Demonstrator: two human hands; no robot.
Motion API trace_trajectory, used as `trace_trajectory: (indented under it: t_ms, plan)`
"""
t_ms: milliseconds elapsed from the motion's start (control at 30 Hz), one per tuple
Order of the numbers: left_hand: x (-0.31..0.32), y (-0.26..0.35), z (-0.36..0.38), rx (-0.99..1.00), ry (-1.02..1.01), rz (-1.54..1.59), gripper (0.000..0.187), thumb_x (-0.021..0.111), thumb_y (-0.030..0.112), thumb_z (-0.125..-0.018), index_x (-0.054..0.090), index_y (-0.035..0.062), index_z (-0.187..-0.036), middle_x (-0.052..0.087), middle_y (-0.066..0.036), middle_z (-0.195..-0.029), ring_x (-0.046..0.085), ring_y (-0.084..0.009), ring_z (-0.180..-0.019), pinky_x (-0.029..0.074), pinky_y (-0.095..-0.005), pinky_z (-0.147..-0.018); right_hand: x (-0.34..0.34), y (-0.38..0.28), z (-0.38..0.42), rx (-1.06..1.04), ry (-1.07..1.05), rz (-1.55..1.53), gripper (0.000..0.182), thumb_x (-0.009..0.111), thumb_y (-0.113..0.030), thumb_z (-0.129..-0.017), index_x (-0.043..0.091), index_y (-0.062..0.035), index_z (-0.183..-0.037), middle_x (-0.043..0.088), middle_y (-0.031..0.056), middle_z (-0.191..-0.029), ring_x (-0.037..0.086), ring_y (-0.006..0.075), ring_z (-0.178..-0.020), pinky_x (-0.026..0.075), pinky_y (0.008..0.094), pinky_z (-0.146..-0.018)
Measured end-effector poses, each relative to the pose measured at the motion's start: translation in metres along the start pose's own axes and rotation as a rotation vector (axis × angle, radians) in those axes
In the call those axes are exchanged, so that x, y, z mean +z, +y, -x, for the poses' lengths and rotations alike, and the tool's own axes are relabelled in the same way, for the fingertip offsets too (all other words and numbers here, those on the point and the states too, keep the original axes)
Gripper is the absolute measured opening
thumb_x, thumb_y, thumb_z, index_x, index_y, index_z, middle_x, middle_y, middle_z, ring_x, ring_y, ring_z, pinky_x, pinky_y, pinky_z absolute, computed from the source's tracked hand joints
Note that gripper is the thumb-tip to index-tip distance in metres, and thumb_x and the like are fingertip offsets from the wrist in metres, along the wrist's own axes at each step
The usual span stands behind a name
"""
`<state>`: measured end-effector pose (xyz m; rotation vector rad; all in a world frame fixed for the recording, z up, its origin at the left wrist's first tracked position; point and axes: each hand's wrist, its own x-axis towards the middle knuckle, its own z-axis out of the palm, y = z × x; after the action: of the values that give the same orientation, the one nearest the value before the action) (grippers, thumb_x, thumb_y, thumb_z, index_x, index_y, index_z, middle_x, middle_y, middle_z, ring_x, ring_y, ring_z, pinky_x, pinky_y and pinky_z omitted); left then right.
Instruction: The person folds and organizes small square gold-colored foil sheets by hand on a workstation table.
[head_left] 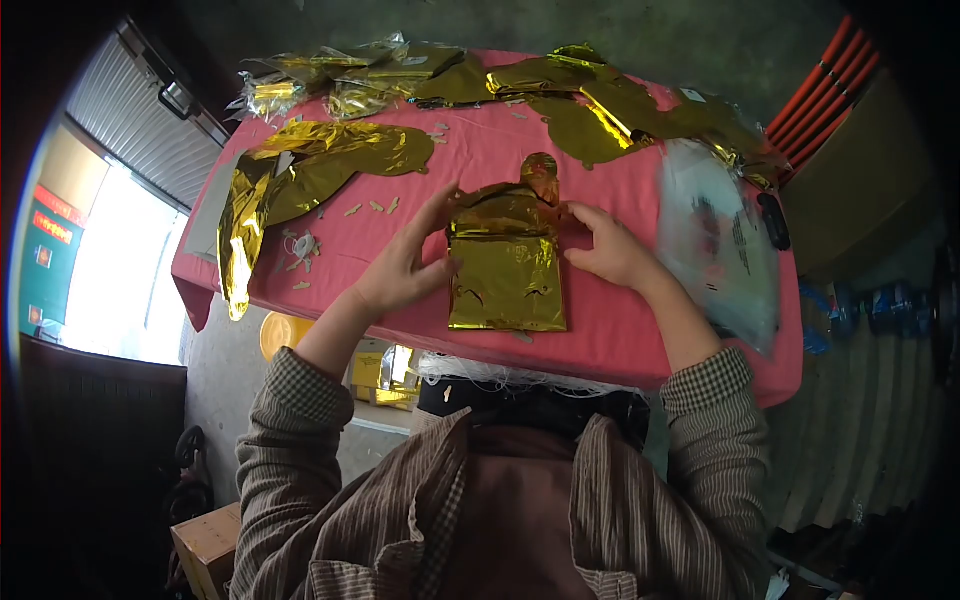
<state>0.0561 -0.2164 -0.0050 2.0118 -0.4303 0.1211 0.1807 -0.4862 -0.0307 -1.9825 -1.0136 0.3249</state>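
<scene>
Both hands, the left hand (405, 268) and the right hand (610, 250), pinch the folded gold foil (505, 270) between them; the edges should be kept aligned while pressing.

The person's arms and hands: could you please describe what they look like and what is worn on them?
Both hands, left hand and right hand, are bare, without gloves. The sleeves are brown with thin pale stripes, ending in small-checked cuffs pushed up the forearms.

Clear plastic bag (718, 245) on the pink tablecloth (480, 160).
</scene>
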Motion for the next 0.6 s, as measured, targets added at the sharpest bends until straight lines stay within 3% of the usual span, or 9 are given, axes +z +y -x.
trace_trajectory:
  t_ms: [67,133,233,300,333,400,467,533,600]
  plan:
    - [-0.003,-0.010,-0.004,-0.068,0.014,0.052,0.079,0.052,-0.002,-0.075,0.016,0.0088,-0.144,0.039,-0.011,-0.134,0.036,-0.0232,-0.128,0.027,-0.0365,-0.106,-0.003,0.002,-0.005,-0.003,-0.040,-0.096,0.059,0.062,-0.003,-0.072,0.042,0.0005,-0.127,0.054,0.0113,-0.115,0.050,0.0195,-0.111,0.036,0.0313,-0.098]
    - [-0.007,-0.011,-0.007,-0.083,0.007,0.028,0.080,0.054,-0.002,-0.074,0.017,0.0091,-0.144,0.038,-0.010,-0.136,0.036,-0.0234,-0.128,0.027,-0.0367,-0.106,-0.004,0.000,-0.006,-0.005,-0.079,-0.193,0.061,0.063,-0.004,-0.073,0.041,-0.0007,-0.129,0.054,0.0095,-0.115,0.050,0.0179,-0.110,0.036,0.0311,-0.098]
    - [-0.010,-0.006,-0.006,-0.067,0.044,-0.133,0.076,0.055,-0.003,-0.072,0.024,0.0086,-0.141,0.037,-0.010,-0.137,0.036,-0.0248,-0.128,0.028,-0.0371,-0.106,-0.002,-0.004,-0.004,0.062,-0.022,-0.027,0.065,0.065,-0.003,-0.072,0.039,-0.0036,-0.132,0.055,0.0075,-0.112,0.050,0.0171,-0.106,0.037,0.0312,-0.095]
    - [-0.011,0.005,-0.002,-0.033,0.089,-0.272,0.072,0.056,-0.003,-0.071,0.030,0.0079,-0.138,0.038,-0.011,-0.137,0.036,-0.0261,-0.128,0.029,-0.0374,-0.105,-0.002,-0.009,-0.001,0.101,0.032,-0.032,0.071,0.069,-0.007,-0.070,0.037,-0.0004,-0.132,0.055,0.0156,-0.111,0.052,0.0254,-0.107,0.040,0.0350,-0.094]
    - [-0.011,0.015,0.000,0.029,0.026,-0.322,0.067,0.058,-0.002,-0.071,0.036,0.0066,-0.134,0.039,-0.012,-0.137,0.036,-0.0278,-0.128,0.030,-0.0383,-0.105,0.000,-0.011,0.001,0.101,0.031,-0.034,0.071,0.069,-0.007,-0.070,0.037,-0.0004,-0.132,0.055,0.0156,-0.111,0.052,0.0254,-0.107,0.040,0.0350,-0.094]
    - [-0.008,0.027,0.003,0.088,-0.038,-0.371,0.062,0.059,-0.001,-0.070,0.043,0.0054,-0.129,0.040,-0.013,-0.136,0.036,-0.0295,-0.128,0.031,-0.0391,-0.105,0.004,-0.018,0.009,0.040,0.209,0.005,0.060,0.068,-0.006,-0.069,0.044,-0.0024,-0.124,0.055,0.0137,-0.102,0.053,0.0260,-0.101,0.042,0.0360,-0.090]
    - [-0.003,0.033,0.007,0.097,-0.194,-0.339,0.057,0.065,0.003,-0.069,0.048,0.0052,-0.124,0.043,-0.014,-0.133,0.037,-0.0320,-0.127,0.032,-0.0407,-0.104,0.003,-0.029,0.017,-0.023,0.214,0.131,0.050,0.069,-0.005,-0.069,0.050,-0.0037,-0.115,0.056,0.0106,-0.097,0.054,0.0239,-0.096,0.042,0.0342,-0.086]
    - [-0.001,0.037,0.008,0.079,-0.217,-0.355,0.058,0.067,0.005,-0.069,0.048,0.0059,-0.124,0.044,-0.014,-0.132,0.037,-0.0323,-0.126,0.033,-0.0410,-0.105,0.005,-0.039,0.026,-0.093,0.217,0.259,0.040,0.069,-0.004,-0.068,0.055,-0.0049,-0.106,0.056,0.0075,-0.093,0.054,0.0218,-0.092,0.043,0.0324,-0.082]
    - [-0.001,0.037,0.008,0.063,-0.244,-0.372,0.059,0.069,0.007,-0.068,0.049,0.0066,-0.124,0.045,-0.014,-0.131,0.037,-0.0326,-0.126,0.033,-0.0413,-0.105,0.010,-0.047,0.038,-0.141,0.124,0.334,0.020,0.070,-0.005,-0.066,0.058,-0.0049,-0.083,0.056,0.0065,-0.081,0.055,0.0241,-0.081,0.042,0.0341,-0.076]
